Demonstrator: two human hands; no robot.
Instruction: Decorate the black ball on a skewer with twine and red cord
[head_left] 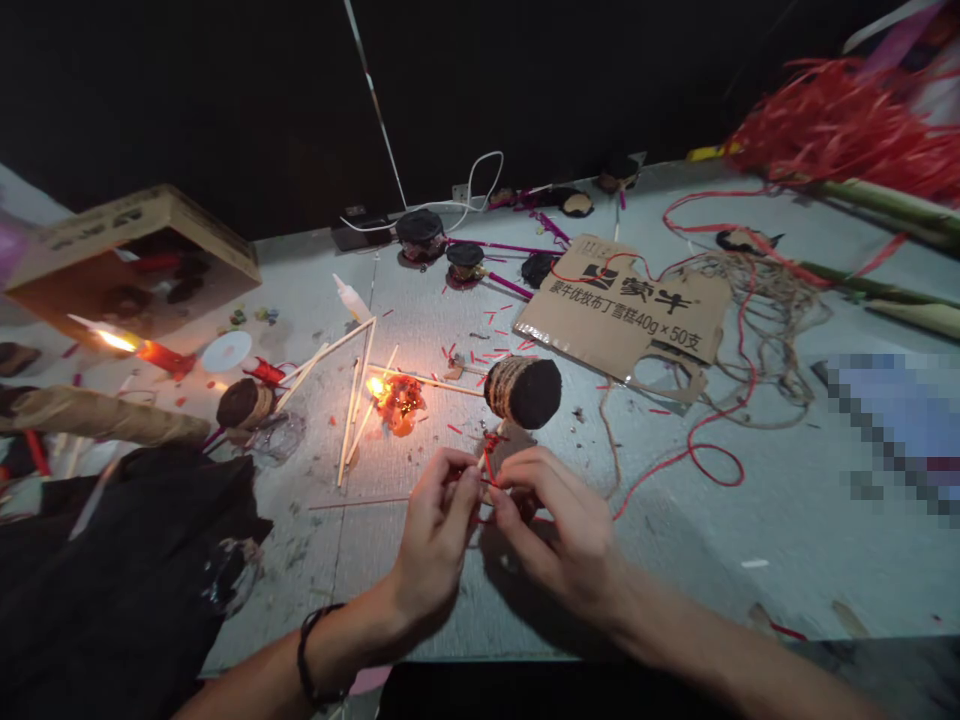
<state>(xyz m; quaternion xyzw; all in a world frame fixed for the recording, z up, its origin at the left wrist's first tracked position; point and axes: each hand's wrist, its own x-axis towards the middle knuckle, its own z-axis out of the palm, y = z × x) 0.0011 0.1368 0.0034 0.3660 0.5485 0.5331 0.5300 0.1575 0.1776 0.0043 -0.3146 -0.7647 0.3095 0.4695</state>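
The left hand (pixel 433 530) and right hand (pixel 553 530) pinch red strands (pixel 489 462); the grip itself is hidden

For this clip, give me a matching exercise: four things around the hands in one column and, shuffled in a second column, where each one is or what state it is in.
Things:
1. Red strip
2. Printed cardboard sheet
3. Dark bracelet
4. Small flame

Places and states:
A. Around the left wrist
B. Burning among wooden sticks
C. Lying flat on the tabletop
D. Held between the left hand and the right hand

Right pairs: 1-D, 2-C, 3-A, 4-B.
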